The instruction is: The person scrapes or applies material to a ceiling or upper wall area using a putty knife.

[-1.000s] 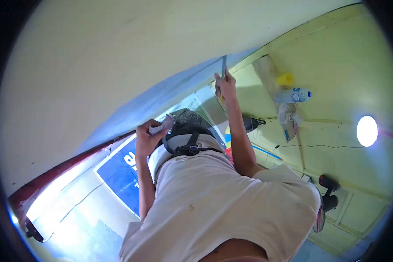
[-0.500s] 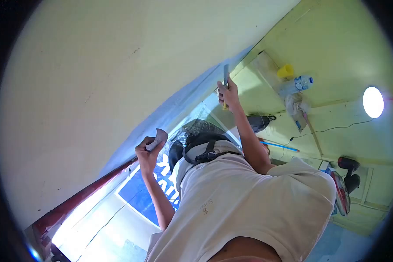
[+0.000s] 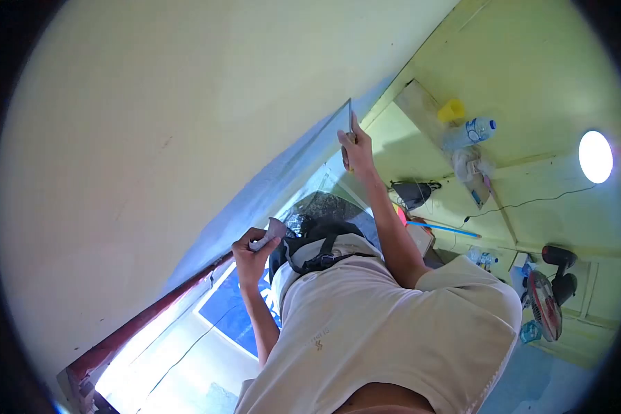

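My right hand (image 3: 357,150) is wrapped round the handle of a putty knife (image 3: 343,119). Its wide, flat blade lies at the pale wall (image 3: 138,138), near the corner with the yellow-green wall. A bluish-grey coated band (image 3: 255,183) runs along the edge of the pale wall, below the blade. Lower on the left, my left hand (image 3: 250,254) grips a curved grey scraper (image 3: 270,231) between thumb and fingers, in front of my waist. Part of this scraper is hidden in the fingers.
A ledge (image 3: 421,107) on the yellow-green wall carries a yellow cup (image 3: 452,110) and a water bottle (image 3: 470,132). A round lamp (image 3: 595,157) shines at the right, its cord trailing along the wall. Further down are a blue stick (image 3: 445,228) and a fan (image 3: 545,303).
The putty knife has turned from edge-on to broadside, its blade now at the pale wall. My left hand has shifted right and slightly down with the curved scraper.
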A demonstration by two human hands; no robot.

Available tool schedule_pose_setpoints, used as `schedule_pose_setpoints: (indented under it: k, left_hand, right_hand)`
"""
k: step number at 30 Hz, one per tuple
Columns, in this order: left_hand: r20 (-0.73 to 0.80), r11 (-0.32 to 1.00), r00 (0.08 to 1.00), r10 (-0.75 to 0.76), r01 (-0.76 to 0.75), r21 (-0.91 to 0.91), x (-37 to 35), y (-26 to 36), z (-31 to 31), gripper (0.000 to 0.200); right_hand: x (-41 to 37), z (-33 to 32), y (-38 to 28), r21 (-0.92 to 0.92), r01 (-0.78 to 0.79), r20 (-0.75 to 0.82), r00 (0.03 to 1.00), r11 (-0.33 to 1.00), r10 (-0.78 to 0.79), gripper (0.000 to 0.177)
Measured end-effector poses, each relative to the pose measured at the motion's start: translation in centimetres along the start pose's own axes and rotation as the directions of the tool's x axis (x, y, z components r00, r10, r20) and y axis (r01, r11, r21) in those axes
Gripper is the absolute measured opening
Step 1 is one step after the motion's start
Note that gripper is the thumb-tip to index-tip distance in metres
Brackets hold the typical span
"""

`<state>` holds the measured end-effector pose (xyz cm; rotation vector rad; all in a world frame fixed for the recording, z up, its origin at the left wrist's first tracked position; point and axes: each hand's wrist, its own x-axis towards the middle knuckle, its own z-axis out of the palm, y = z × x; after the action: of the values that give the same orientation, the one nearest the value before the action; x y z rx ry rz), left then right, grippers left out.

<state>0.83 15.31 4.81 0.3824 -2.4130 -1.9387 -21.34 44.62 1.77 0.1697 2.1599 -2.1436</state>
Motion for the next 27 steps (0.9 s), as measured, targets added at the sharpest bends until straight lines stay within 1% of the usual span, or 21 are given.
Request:
schedule_pose_setpoints:
  k: [1,2,3,4,5,6,8,9,10,12,13,14,16,17,20,21,24,25,27]
  left_hand:
    - [0.004,1.000,1.000,0.008,-0.008,-0.003,0.1,-0.4,0.0,0.017]
    - [0.007,1.000,1.000,0.016,-0.016,-0.006,0.1,-0.6,0.1,0.017]
    - [0.006,0.999,1.000,-0.015,0.016,-0.051,0.0,-0.6,0.2,0.018]
    - [-0.003,0.999,1.000,-0.016,0.016,-0.028,-0.2,-0.8,0.2,0.018]
    - [-0.015,1.000,1.000,-0.010,0.010,-0.007,-0.1,-0.9,0.2,0.018]
    - [-0.027,1.000,1.000,-0.003,0.003,0.014,0.1,-0.7,0.3,0.018]
    - [-0.025,1.000,1.000,-0.002,0.002,-0.002,0.2,-0.1,0.5,0.018]
    - [-0.020,1.000,1.000,-0.010,0.010,-0.012,0.2,0.1,0.6,0.018]
    - [-0.011,0.999,1.000,-0.024,0.023,-0.022,-0.1,0.2,0.8,0.018]
    - [-0.002,0.994,0.999,-0.034,0.034,0.100,0.1,1.3,1.2,0.018]
    - [0.024,0.997,0.999,-0.040,0.039,0.070,-0.1,0.3,1.3,0.018]
    - [0.041,0.999,0.999,-0.031,0.030,0.041,0.5,-0.5,1.2,0.018]
    - [0.032,0.999,0.999,0.000,-0.002,0.052,0.6,0.3,1.2,0.017]
    - [0.029,0.998,1.000,0.012,-0.013,0.056,0.4,0.6,1.2,0.017]
    - [0.024,0.998,0.999,-0.024,0.023,0.065,0.1,1.3,1.5,0.017]
    - [0.008,0.993,0.999,-0.049,0.048,0.108,0.0,1.9,1.9,0.017]
    - [0.052,0.996,0.997,-0.048,0.044,0.072,-0.2,2.1,2.2,0.017]
    - [0.047,0.997,0.999,-0.014,0.011,0.073,-0.3,1.7,2.3,0.016]
    - [0.059,0.997,0.998,-0.020,0.016,0.071,-0.3,1.7,2.5,0.016]
  right_hand:
    - [0.6,0.3,0.5,0.060,0.030,-0.043,0.999,0.998,-0.028,0.075]
    - [1.3,-0.1,0.7,0.074,0.028,-0.057,0.998,0.997,-0.024,0.075]
    - [2.0,-0.5,0.8,0.085,0.025,-0.070,0.997,0.996,-0.019,0.075]
    - [2.1,-0.8,0.9,0.096,0.023,-0.083,0.996,0.995,-0.015,0.076]
    - [2.0,-0.9,1.0,0.133,0.013,-0.050,0.999,0.991,-0.007,0.075]
    - [1.6,-1.0,0.6,0.114,0.000,-0.019,1.000,0.993,0.002,0.075]
    - [0.9,-1.2,-0.7,0.077,-0.026,0.042,0.999,0.997,0.023,0.075]
    - [1.3,-2.0,0.1,0.035,-0.013,0.057,0.998,0.999,0.011,0.074]
    - [1.8,-2.3,0.4,0.076,-0.039,0.031,0.999,0.996,0.037,0.074]
    - [2.7,-2.4,1.0,0.156,-0.094,-0.020,0.995,0.983,0.098,0.074]
    - [2.6,-1.5,1.6,0.167,-0.015,-0.037,0.999,0.986,0.021,0.074]
    - [2.7,-1.4,1.6,0.177,-0.016,-0.022,1.000,0.984,0.020,0.075]
    - [1.8,-1.1,1.7,0.193,-0.031,0.013,1.000,0.981,0.028,0.076]
    - [2.6,-1.5,1.8,0.192,-0.038,-0.032,0.998,0.981,0.045,0.075]
    - [2.5,-2.4,2.2,0.119,-0.006,-0.007,1.000,0.993,0.007,0.075]
    - [2.3,-2.0,2.3,0.041,0.006,-0.015,1.000,0.999,-0.006,0.074]
    - [1.9,-1.7,1.5,0.118,0.006,0.000,1.000,0.993,-0.006,0.074]
    - [1.9,-1.4,1.3,0.118,-0.004,0.002,1.000,0.993,0.003,0.074]
    - [2.0,-1.5,1.2,0.110,-0.025,-0.004,1.000,0.994,0.026,0.074]
